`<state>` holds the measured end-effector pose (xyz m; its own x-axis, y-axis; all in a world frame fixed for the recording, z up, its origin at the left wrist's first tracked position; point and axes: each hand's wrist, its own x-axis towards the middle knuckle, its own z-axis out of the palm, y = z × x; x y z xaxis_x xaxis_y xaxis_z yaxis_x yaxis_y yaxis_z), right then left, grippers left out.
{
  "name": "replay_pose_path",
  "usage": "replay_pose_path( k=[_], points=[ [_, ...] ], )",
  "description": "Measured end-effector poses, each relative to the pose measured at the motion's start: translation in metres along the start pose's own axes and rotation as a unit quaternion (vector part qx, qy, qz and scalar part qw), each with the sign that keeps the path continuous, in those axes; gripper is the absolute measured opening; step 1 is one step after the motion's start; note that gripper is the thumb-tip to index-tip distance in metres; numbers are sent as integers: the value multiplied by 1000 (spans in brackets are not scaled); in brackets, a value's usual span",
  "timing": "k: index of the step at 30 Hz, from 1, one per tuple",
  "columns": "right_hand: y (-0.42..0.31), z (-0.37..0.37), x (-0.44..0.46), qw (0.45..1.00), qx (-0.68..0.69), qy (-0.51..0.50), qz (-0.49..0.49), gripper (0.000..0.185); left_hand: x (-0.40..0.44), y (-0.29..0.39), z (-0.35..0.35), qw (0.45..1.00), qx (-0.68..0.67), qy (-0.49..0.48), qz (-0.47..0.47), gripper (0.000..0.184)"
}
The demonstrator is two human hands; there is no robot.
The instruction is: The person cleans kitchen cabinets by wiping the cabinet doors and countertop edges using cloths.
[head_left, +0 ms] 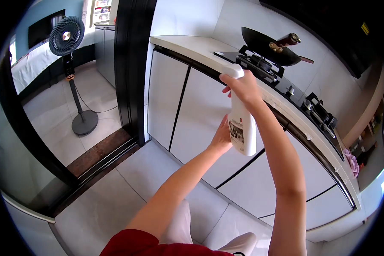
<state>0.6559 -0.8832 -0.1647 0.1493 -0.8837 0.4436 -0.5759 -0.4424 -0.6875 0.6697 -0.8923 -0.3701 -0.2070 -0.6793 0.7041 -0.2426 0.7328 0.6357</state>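
Note:
A white spray bottle (243,134) is held up in front of the cabinet doors, tilted slightly, with a dark picture label on its lower body. My right hand (244,87) is closed around its neck just under the white head, some fingers showing on the left side. Lower down, my left hand (222,137) grips the bottle's body from the left; its fingertips are partly hidden behind the bottle.
Beyond the bottle, a gas stove (260,64) is set in the pale countertop (187,42), with a black wok (264,47) tilted on one burner. White cabinets (200,100) stand below. At left, a black-framed doorway (132,64) opens toward a standing fan (67,36). A pink cloth (351,162) hangs at right.

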Motion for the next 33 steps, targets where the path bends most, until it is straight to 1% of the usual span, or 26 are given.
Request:
replay_pose_path(
  k=[1,2,3,5,6,7,9,10,11,12,13,15,17,19,21,23,24,26,27,28,29,30,31,33],
  points=[
    [-2,7,11,1000,1,-3,-5,30,1,2,-2,996,-56,11,-62,58],
    [-4,14,21,1000,11,-7,-4,29,5,-8,-1,997,-53,16,-62,58],
    [-6,20,31,1000,20,-11,-3,28,8,-28,5,997,-74,-26,-21,60],
    [-11,29,51,999,39,-13,-9,26,9,-35,1,994,-90,-64,20,62],
    [-17,36,58,999,44,-5,14,26,5,-27,-3,995,-5,-37,89,64],
    [-20,43,62,998,49,1,37,27,4,-33,1,991,46,-18,125,67],
    [-20,50,69,998,50,-18,36,26,2,-37,5,969,152,32,191,72],
    [-19,54,75,998,42,1,40,27,3,-37,8,982,67,8,175,74],
    [-17,56,79,998,34,21,43,28,-1,-38,9,970,177,-7,164,75],
    [-15,54,81,998,54,5,28,31,-4,-28,0,945,285,-23,158,76],
    [-19,56,83,998,53,0,24,31,-5,-25,-3,945,287,-18,155,76],
    [-27,58,88,998,56,-8,32,36,-5,-22,-1,870,465,4,165,71],
    [-34,69,96,997,73,-23,7,39,-3,-24,3,851,501,4,161,67],
    [-44,86,109,995,85,-39,-17,39,-3,-23,1,874,463,-36,146,65],
    [-51,98,116,996,85,-37,-13,36,-4,-24,0,875,459,-29,151,61],
    [-58,110,122,996,77,-13,46,34,-5,-27,4,871,470,-2,145,59],
    [-57,111,123,996,78,-16,46,34,-5,-27,4,876,458,19,152,60],
    [-52,106,125,988,142,-39,41,34,-4,-28,6,878,455,20,147,62],
    [-50,101,124,988,143,-38,41,34,-3,-24,5,880,452,20,144,64],
    [-46,95,121,984,171,-31,29,35,-4,-21,3,880,451,18,145,64],
    [-43,88,118,980,198,-23,16,35,-4,-20,-1,884,445,-6,142,66],
    [-39,76,113,980,194,-40,-3,34,-4,-18,-3,888,438,-31,138,68],
    [-38,69,104,980,195,-34,-1,34,-4,-19,-4,887,437,-35,142,68],
    [-35,46,81,974,226,-12,-2,31,-2,-21,0,899,407,4,159,64]
  ],
)
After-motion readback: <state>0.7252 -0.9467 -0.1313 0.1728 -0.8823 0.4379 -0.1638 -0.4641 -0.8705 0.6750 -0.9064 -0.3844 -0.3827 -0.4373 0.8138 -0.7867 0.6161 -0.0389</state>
